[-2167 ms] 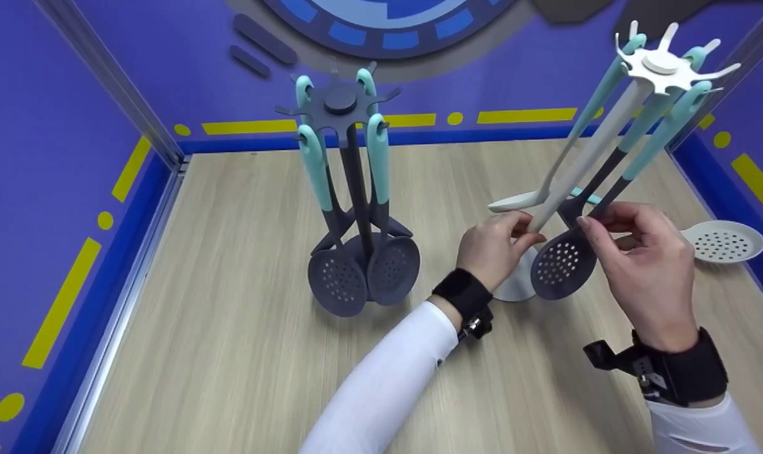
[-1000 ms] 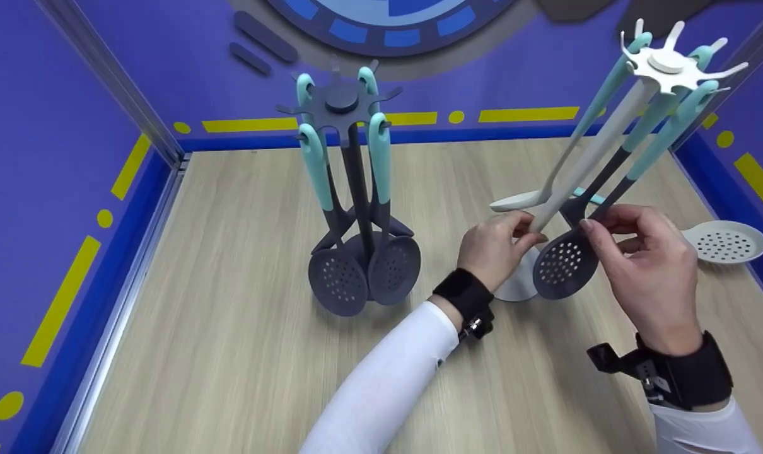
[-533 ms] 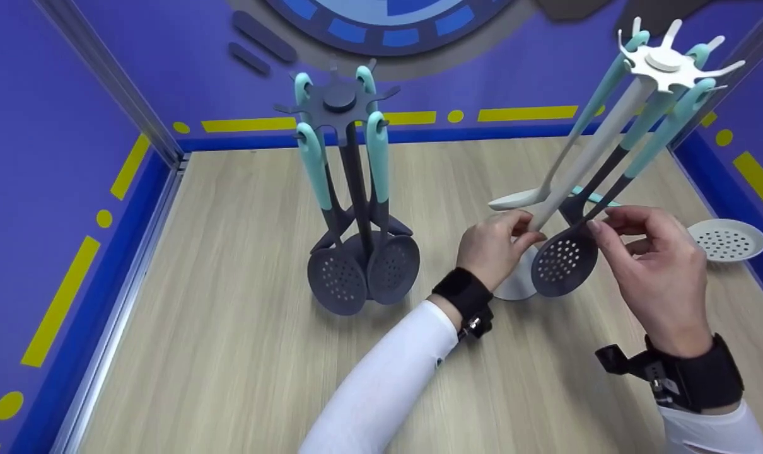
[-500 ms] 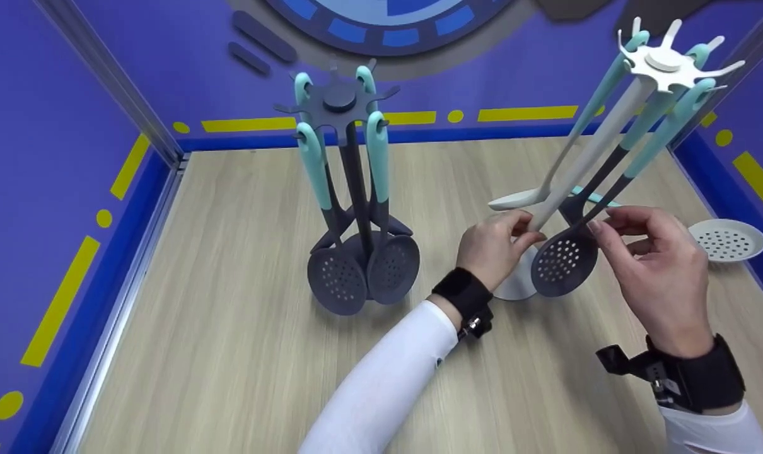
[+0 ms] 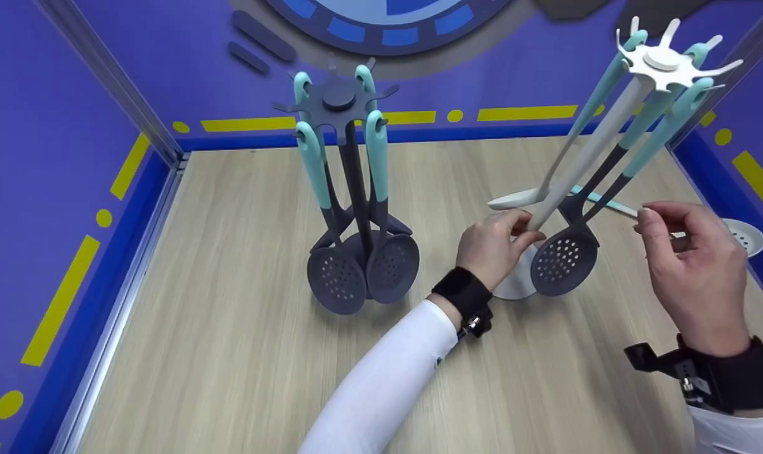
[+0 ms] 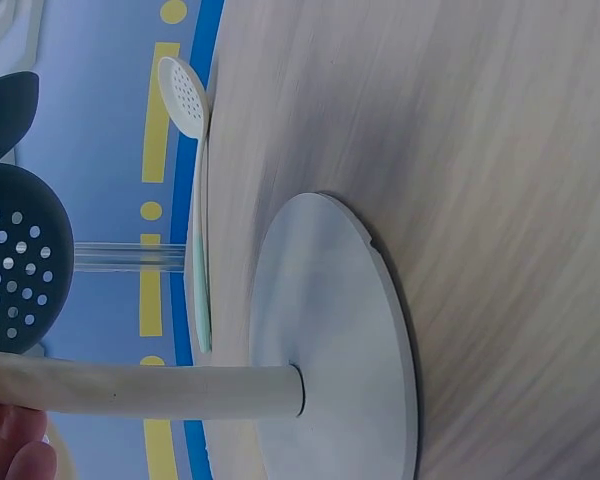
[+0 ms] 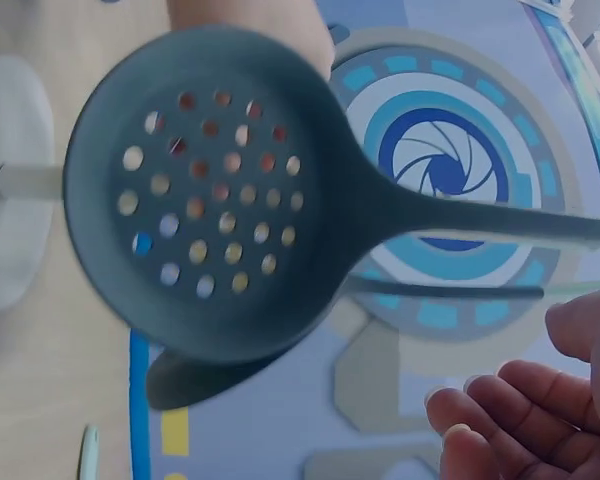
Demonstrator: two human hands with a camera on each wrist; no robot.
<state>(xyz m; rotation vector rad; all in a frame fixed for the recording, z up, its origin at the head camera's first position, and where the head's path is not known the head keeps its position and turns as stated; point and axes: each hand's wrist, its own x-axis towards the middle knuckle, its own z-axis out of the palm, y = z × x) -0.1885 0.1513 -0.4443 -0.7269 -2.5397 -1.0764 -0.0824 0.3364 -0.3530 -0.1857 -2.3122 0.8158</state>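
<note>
My left hand [image 5: 492, 249] grips the pole of a white utensil stand [image 5: 593, 151] low down, above its round base [image 6: 330, 290]. The stand leans to the right in the head view, with several teal-handled utensils hanging from its hooks. One is a dark grey skimmer [image 5: 564, 271], its perforated bowl large in the right wrist view. My right hand [image 5: 697, 271] is apart from that skimmer, to its right, fingers loosely bent and holding nothing. Behind the right hand, a white skimmer [image 5: 752, 236] with a teal handle lies on the table, partly hidden.
A dark utensil stand [image 5: 340, 104] stands upright at the middle left, hung with several teal-handled dark utensils, including two skimmers. Blue panels [image 5: 41, 189] with yellow marks enclose the wooden table [image 5: 230, 353] at the back and sides.
My right hand has let go of the hanging dark skimmer and moved right, now covering part of the white skimmer. The left hand keeps its grip on the pole.
</note>
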